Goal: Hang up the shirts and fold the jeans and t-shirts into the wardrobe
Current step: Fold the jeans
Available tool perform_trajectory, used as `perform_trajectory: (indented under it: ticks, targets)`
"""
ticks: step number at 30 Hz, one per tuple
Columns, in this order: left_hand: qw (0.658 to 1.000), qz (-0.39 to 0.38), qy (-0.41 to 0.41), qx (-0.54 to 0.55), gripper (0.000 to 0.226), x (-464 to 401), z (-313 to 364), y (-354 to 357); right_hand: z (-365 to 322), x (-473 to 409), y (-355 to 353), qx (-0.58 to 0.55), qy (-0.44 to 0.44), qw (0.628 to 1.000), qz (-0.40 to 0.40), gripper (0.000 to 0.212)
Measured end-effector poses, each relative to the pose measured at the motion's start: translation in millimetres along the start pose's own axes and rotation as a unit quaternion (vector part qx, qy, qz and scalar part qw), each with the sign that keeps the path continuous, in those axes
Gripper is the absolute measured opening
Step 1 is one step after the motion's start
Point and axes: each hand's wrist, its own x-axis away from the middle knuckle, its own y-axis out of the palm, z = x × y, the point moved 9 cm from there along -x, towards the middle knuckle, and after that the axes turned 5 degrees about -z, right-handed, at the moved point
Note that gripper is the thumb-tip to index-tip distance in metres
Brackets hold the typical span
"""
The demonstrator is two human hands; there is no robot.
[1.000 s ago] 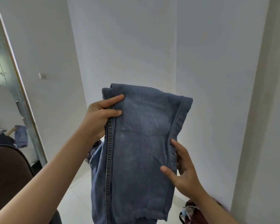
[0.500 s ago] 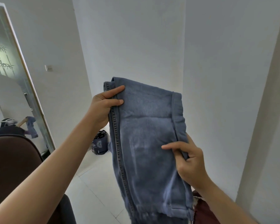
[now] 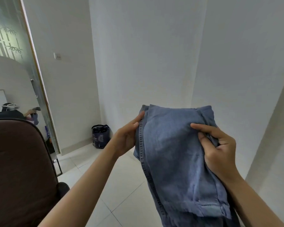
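A pair of blue jeans (image 3: 174, 154) hangs folded lengthwise in the air in front of me, its fold at the top and its hem at the bottom right. My left hand (image 3: 127, 140) pinches the stitched left edge near the top. My right hand (image 3: 217, 148) grips the right edge, with cloth bunched between its curled fingers and thumb. No wardrobe, shirts or t-shirts are in view.
A brown padded chair back (image 3: 18, 169) fills the lower left. A mirrored door (image 3: 15, 71) stands at the left. A dark bag (image 3: 100, 135) sits on the white tiled floor (image 3: 121, 185) in the wall corner. White walls close in ahead and to the right.
The jeans and both hands have come lower and to the right. My right hand went from reaching at the right edge to gripping it with bunched cloth. The view swung left.
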Motion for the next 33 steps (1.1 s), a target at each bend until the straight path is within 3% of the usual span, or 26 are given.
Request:
perform_trajectory:
  ticks: [5, 13, 16, 20, 22, 25, 28, 31, 33]
  targets:
    - [0.991, -0.037, -0.098, -0.08, 0.071, 25.6, -56.7, 3.1, 15.1, 3.4, -8.6, 0.014, 0.039, 0.999, 0.015, 0.051]
    - [0.983, -0.051, -0.098, -0.144, 0.059, 39.4, -51.1, 7.8, 55.3, 24.4, -21.8, 0.013, 0.131, 0.991, 0.02, 0.045]
    - [0.989, -0.074, -0.088, -0.095, 0.065, 38.3, -29.5, 8.9, 58.7, 26.4, -25.2, -0.002, 0.144, 0.989, 0.023, 0.039]
    - [0.98, -0.177, -0.085, -0.013, 0.076, 45.6, -9.1, 17.2, 63.9, 23.8, -28.6, -0.04, 0.16, 0.985, 0.044, 0.04]
    - [0.967, -0.204, -0.122, -0.088, 0.087, 49.9, -17.6, 18.7, 67.3, 24.6, -28.4, -0.051, 0.163, 0.984, 0.05, 0.047]
    - [0.915, -0.233, -0.204, -0.259, 0.096, 56.9, -47.4, 19.6, 72.4, 29.8, -22.2, -0.021, 0.163, 0.986, 0.033, 0.046]
    - [0.911, -0.206, -0.222, -0.28, 0.083, 60.7, -59.0, 15.9, 81.4, 37.7, -19.4, -0.008, 0.185, 0.982, 0.022, 0.036]
    - [0.96, -0.086, -0.162, -0.211, 0.065, 61.8, -46.4, 1.1, 94.5, 45.2, -29.1, -0.021, 0.225, 0.972, 0.058, 0.035]
    - [0.984, -0.05, -0.128, -0.116, 0.064, 66.9, -41.4, -4.4, 101.7, 49.6, -34.8, -0.029, 0.246, 0.965, 0.084, 0.034]
